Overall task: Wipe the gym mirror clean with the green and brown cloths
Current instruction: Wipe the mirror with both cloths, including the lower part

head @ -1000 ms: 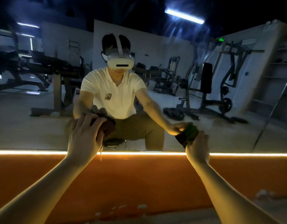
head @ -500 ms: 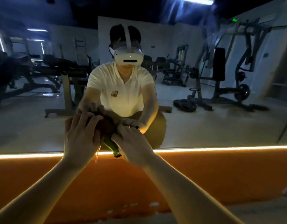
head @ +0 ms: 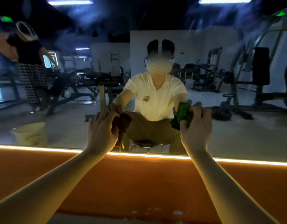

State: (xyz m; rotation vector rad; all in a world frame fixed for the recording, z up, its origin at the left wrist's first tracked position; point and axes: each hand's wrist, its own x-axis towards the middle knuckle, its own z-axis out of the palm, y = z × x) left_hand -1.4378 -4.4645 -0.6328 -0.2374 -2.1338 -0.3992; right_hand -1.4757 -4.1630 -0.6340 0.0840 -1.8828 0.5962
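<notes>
- Against the lower part of the mirror [head: 228,135], my left hand [head: 102,131] presses the brown cloth [head: 124,122] to the glass with its fingers laid fairly flat. A corner of the cloth hangs below the palm.
- My right hand [head: 196,126] grips the bunched green cloth [head: 184,113], fingers curled round it, also at the glass.
- Beneath the mirror, a glowing light strip [head: 252,162] runs above an orange wall [head: 147,183].
- Reflected in the glass I see a dim gym, weight machines [head: 259,78], and a pale bucket [head: 29,134] at left.

Gym: wt machines [head: 260,75], benches [head: 94,76] in wall mirror [head: 236,135].
</notes>
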